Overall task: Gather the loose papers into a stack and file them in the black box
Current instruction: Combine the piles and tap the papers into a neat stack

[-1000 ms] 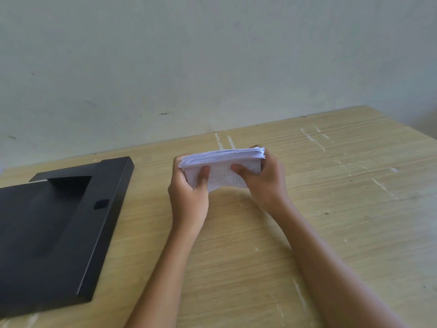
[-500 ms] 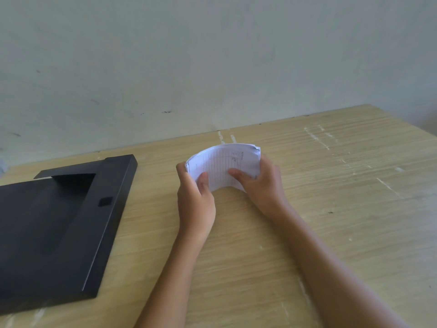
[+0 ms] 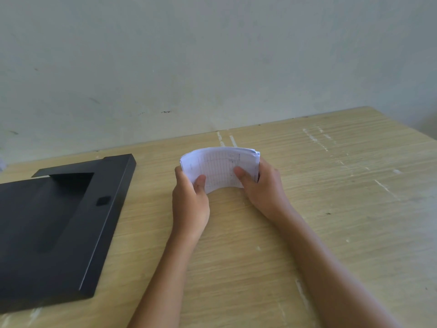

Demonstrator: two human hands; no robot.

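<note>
A stack of white papers (image 3: 218, 165) with a printed grid stands on edge at the middle of the wooden table (image 3: 331, 185), bowed into an arch toward me. My left hand (image 3: 190, 200) grips its left end, thumb on the front sheet. My right hand (image 3: 261, 188) grips its right end, thumb also on the front. The black box (image 3: 59, 221) lies flat at the left of the table, apart from both hands.
A pale wall (image 3: 212, 67) runs along the table's far edge. The table's right corner is at the far right. White scuff marks streak the wood right of my hands.
The stack has tipped from showing its top edge to showing its front sheet, and it now bows into an arch. Both hands keep their grip at the same spot.
</note>
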